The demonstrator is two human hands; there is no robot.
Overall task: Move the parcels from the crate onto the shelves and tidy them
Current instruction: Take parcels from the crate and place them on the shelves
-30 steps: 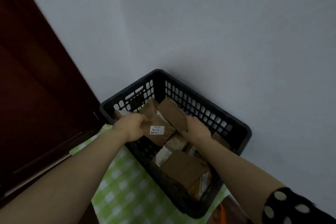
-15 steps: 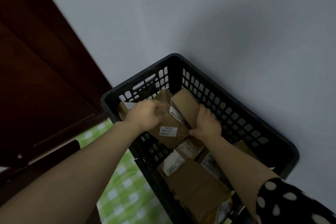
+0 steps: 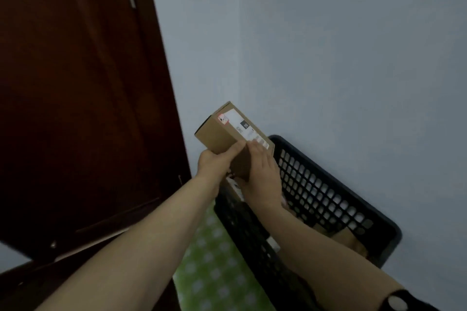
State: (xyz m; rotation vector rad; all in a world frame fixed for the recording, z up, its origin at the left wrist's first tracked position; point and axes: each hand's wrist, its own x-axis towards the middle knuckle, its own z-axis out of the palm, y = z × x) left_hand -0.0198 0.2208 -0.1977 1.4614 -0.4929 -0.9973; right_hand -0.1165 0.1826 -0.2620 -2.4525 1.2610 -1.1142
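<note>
We hold one brown box [image 3: 219,134] up above the black crate [image 3: 328,194]. Our left hand [image 3: 213,161] and right hand [image 3: 262,174] both wrap their fingers round its lower end. This looks like the lifting-out step. Next it needs carrying to a shelf, not in sight here.

Crate [image 3: 328,197] at right, the wall [image 3: 328,45] just behind it. Cloth [image 3: 214,272] just left of the crate, nearer. Parcel [image 3: 222,131] up over the crate's far-left corner, left hand [image 3: 214,161] on its left side, right hand [image 3: 262,171] on its right. Other parcels [image 3: 351,240] in the crate, right end. Door [image 3: 75,108] at left.
</note>
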